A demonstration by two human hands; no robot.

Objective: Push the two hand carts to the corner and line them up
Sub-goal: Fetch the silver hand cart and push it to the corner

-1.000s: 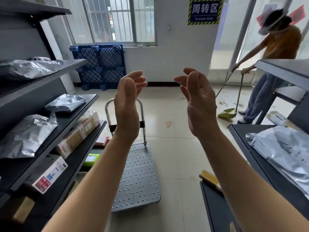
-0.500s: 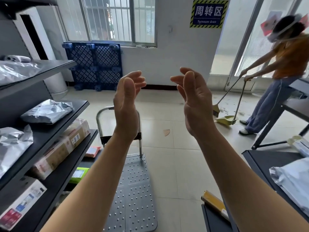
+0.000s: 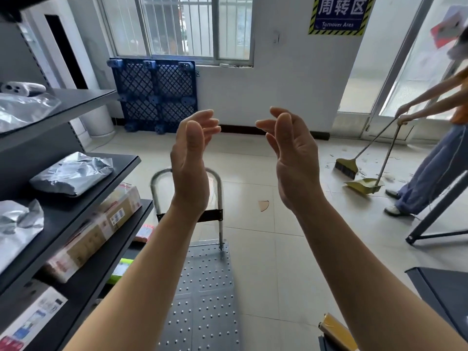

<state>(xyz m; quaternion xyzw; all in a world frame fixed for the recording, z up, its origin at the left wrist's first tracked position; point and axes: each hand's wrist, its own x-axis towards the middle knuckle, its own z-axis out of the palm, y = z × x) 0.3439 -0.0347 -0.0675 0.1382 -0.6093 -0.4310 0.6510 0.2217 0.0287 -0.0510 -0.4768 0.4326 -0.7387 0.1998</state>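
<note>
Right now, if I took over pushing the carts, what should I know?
Left hand open, raised, empty. Right hand the same.
One hand cart stands on the floor beside the shelves, handle upright, untouched. Second cart not in view.
Nothing done yet.
To do: grip the handle, push it to the corner, maybe by the blue pallet, find the other, line them up.

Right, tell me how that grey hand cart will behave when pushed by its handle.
The hand cart shows a bare studded deck, so it will probably feel light and roll easily on the smooth tiled floor. Its metal handle looks rigid, so pushes should transfer directly. The wheels are hidden; it may swerve toward the shelf alongside.
</note>
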